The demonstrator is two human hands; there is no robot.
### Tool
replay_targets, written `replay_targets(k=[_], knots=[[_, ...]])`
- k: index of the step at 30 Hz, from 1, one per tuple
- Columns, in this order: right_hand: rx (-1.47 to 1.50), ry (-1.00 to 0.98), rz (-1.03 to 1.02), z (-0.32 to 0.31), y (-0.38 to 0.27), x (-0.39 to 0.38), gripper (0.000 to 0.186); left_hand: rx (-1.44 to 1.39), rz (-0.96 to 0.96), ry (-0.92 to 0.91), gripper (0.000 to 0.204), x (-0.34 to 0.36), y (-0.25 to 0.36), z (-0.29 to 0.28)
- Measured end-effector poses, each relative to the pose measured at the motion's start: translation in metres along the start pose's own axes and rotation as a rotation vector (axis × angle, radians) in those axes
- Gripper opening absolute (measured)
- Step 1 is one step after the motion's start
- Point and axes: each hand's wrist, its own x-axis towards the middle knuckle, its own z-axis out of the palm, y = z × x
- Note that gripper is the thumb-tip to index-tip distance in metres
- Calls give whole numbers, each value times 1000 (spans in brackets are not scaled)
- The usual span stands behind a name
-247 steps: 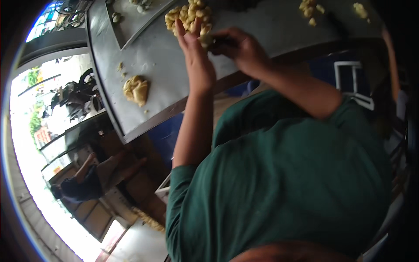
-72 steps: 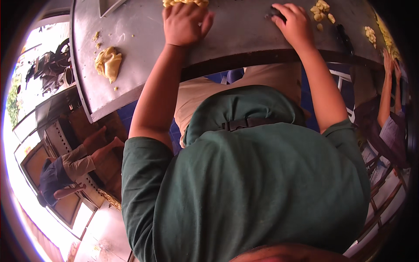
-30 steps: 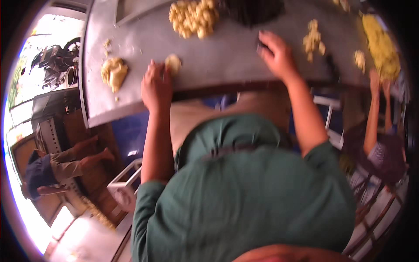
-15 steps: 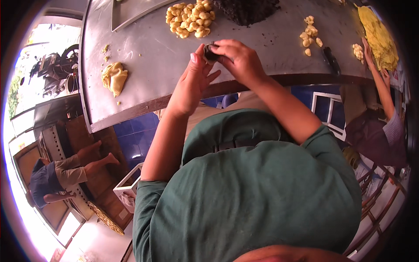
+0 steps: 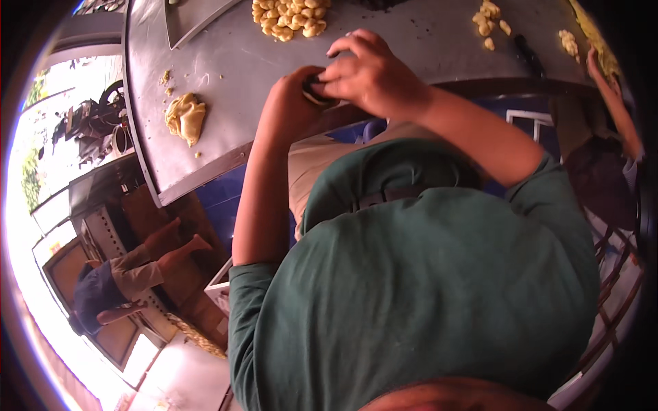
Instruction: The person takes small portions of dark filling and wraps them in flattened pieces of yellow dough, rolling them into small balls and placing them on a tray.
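At the metal table's (image 5: 233, 82) near edge, my left hand (image 5: 288, 103) curls round a small dough piece with dark filling (image 5: 317, 94). My right hand (image 5: 363, 75) lies over that piece, its lower fingers pressing on it, upper fingers bent and raised. The piece is largely hidden by my fingers. A pile of small pale yellow dough balls (image 5: 291, 17) sits beyond my hands, with a dark crumbly mass (image 5: 377, 3) beside it at the top edge. A loose dough lump (image 5: 184, 118) lies on the left.
Small dough pieces (image 5: 488, 17) and a black handled tool (image 5: 529, 55) lie on the right, near yellow dough (image 5: 596, 38) and a co-worker's arm (image 5: 613, 103). A tray (image 5: 205, 22) is at upper left. Another person (image 5: 103, 294) is beyond the table's left, near a motorcycle (image 5: 96, 123).
My hands went from apart on the table to together on the dark-filled piece. Since half a second ago, my right hand moved up over it and my left turned inward around it.
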Motion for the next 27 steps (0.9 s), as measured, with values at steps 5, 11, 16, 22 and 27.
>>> replay_targets(k=[5, 11, 16, 22, 27], knots=[[346, 17, 515, 15, -4, -2, 38, 34, -104, 51, 42, 6, -10, 2], [47, -106, 242, 20, -5, -3, 38, 184, 6, 11, 41, 4, -4, 10], [883, -12, 843, 11, -17, 4, 38, 4, -107, 103, 41, -2, -10, 6], [-19, -78, 173, 23, -11, -7, 31, 30, 38, 53, 43, 0, -10, 17], [614, 1, 615, 15, -10, 3, 31, -40, -93, 151, 43, 1, 0, 14]])
